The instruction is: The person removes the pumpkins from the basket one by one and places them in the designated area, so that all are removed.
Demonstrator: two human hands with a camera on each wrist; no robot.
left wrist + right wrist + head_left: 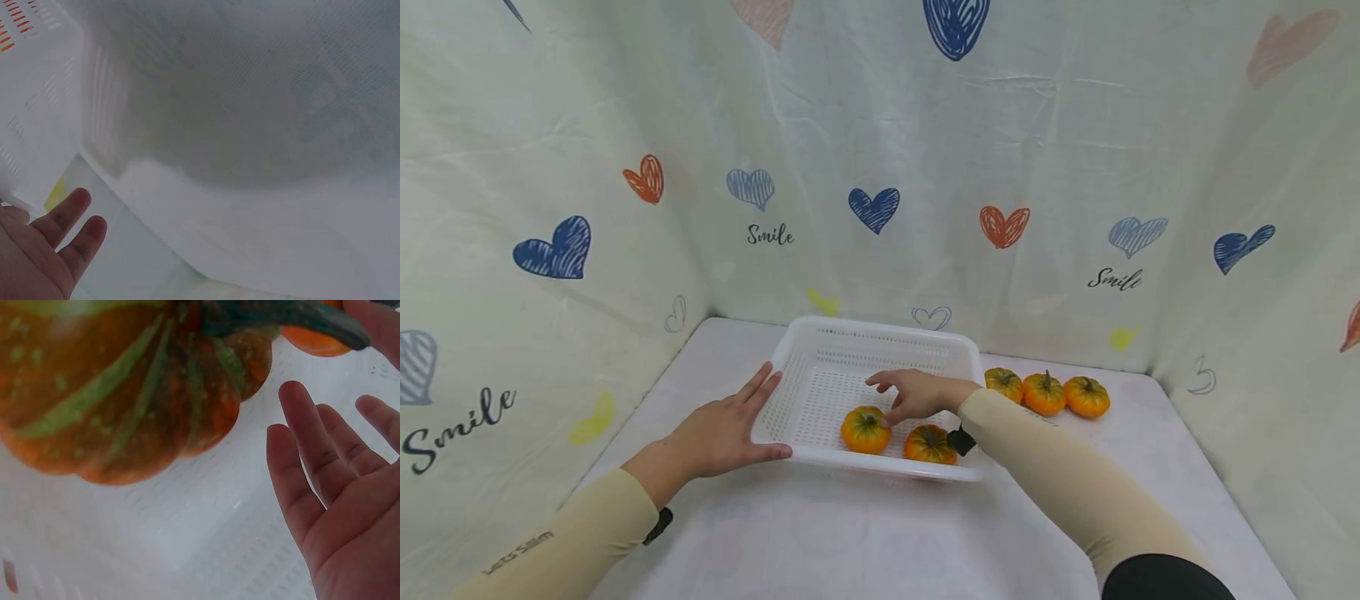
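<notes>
A white plastic basket (pixel 887 330) with slotted walls stands on the table. Inside it, along the front, are two small orange-and-green pumpkins, one to the left (pixel 860 433) and one to the right (pixel 927 447). My left hand (pixel 718 435) rests against the basket's left side, fingers spread and straight, thumb along the front rim. Over the basket reaches my right hand (pixel 922 393), its thumb right at the left pumpkin and its fingers loosely extended. The right wrist view shows one pumpkin (pixel 119 394) large and close, with that palm and spread fingers beside it.
Three more pumpkins sit in a row on the table just right of the basket: one near its rim (pixel 1004 382), a middle one (pixel 1042 394) and an outer one (pixel 1086 397). A heart-printed cloth (pixel 880 125) hangs behind and along both sides of the white table (pixel 850 542).
</notes>
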